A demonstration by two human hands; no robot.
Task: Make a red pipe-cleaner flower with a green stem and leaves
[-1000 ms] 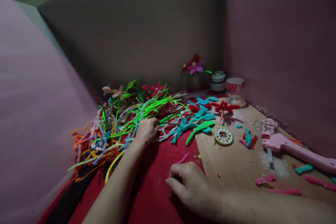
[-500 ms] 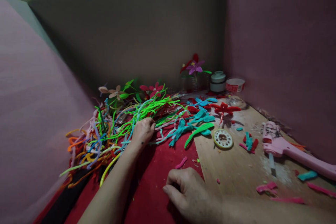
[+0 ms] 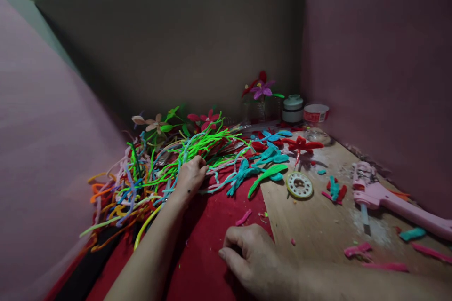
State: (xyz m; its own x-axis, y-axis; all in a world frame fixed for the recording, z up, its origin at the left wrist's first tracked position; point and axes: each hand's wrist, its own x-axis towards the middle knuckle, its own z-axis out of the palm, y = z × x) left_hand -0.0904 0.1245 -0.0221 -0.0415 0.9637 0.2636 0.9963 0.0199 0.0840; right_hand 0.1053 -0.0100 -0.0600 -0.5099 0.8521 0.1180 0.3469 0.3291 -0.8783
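left hand in the pipe cleaner pile

the left hand (image 3: 190, 176) reaches far-left into the pipe cleaners (image 3: 155, 169), its grip curled narrow around green strands, likely to pick some out. the right hand (image 3: 254, 256) rests near, loosely fisted on the red cloth (image 3: 212, 244), holding nothing visible, probably bracing.

A small craft corner boxed in by pink board walls (image 3: 381, 56): loose pipe cleaners (image 3: 155, 169) heaped at 10 o'clock, finished flowers (image 3: 259, 88) at 12, a pink glue gun (image 3: 391, 200) at 3.
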